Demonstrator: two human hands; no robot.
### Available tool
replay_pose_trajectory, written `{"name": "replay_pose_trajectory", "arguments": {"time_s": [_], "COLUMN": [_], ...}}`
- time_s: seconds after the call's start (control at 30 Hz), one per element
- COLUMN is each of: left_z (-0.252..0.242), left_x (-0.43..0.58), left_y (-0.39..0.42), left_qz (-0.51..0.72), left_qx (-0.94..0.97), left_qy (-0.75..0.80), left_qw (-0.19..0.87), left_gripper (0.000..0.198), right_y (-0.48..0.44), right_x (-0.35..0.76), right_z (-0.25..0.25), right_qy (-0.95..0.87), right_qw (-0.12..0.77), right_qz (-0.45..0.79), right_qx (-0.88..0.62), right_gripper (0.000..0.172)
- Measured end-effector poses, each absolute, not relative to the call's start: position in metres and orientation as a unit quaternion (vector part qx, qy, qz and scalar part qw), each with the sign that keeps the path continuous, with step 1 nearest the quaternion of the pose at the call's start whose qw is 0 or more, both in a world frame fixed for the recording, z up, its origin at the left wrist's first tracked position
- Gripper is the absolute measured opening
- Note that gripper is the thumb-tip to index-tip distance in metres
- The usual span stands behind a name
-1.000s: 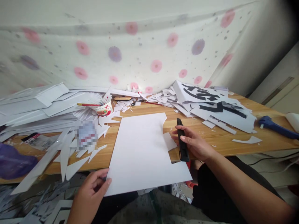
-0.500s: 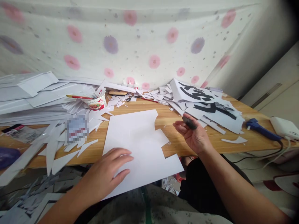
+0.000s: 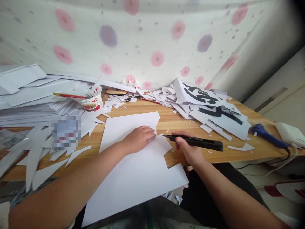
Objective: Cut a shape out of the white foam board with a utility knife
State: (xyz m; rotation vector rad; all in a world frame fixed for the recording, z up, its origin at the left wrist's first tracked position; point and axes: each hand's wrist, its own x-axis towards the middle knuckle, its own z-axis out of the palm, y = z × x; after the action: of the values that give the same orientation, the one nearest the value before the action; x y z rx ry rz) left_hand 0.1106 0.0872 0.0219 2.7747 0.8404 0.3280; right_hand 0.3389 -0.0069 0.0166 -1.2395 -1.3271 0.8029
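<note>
A large white sheet (image 3: 133, 178) with notches cut in its right side lies on the wooden table, its near part hanging past the front edge. My left hand (image 3: 139, 139) rests on the upper part of the sheet, palm down, holding nothing, with its fingers pointing right. In my right hand (image 3: 188, 148) is a black utility knife (image 3: 205, 143), gripped near its front end. The knife's tip points left and is close to the sheet's right edge beside my left fingertips; whether it touches cannot be made out.
White offcuts (image 3: 39, 152) and stacked boards lie at left, near a paper cup (image 3: 91, 103) holding strips. Black-marked sheets (image 3: 200, 95) lie at back right. A blue glue gun (image 3: 269, 135) and white box (image 3: 292, 133) sit at the right end.
My left hand has moved forward and right over the sheet. My right hand has turned, and the knife now points left at the sheet's edge. The sheet reaches further toward me.
</note>
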Motion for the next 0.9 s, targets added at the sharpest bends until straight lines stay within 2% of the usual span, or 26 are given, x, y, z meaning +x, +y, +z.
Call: {"name": "replay_pose_trajectory", "arguments": {"time_s": [0.1, 0.23, 0.9], "left_z": [0.014, 0.009, 0.009], "left_x": [0.107, 0.103, 0.106], "left_y": [0.088, 0.087, 0.086], "left_qz": [0.123, 0.125, 0.123], "left_qx": [0.943, 0.944, 0.946], "left_qy": [0.284, 0.281, 0.281], "left_qw": [0.123, 0.118, 0.105], "left_gripper": [0.034, 0.037, 0.038], "right_y": [-0.006, -0.008, -0.011], "right_x": [0.332, 0.328, 0.329], "right_z": [0.018, 0.014, 0.006], "right_qy": [-0.591, -0.638, -0.690], "right_qw": [0.487, 0.455, 0.447], "right_qz": [0.288, 0.243, 0.193], "right_qx": [-0.575, -0.572, -0.536], "right_gripper": [0.022, 0.018, 0.021]}}
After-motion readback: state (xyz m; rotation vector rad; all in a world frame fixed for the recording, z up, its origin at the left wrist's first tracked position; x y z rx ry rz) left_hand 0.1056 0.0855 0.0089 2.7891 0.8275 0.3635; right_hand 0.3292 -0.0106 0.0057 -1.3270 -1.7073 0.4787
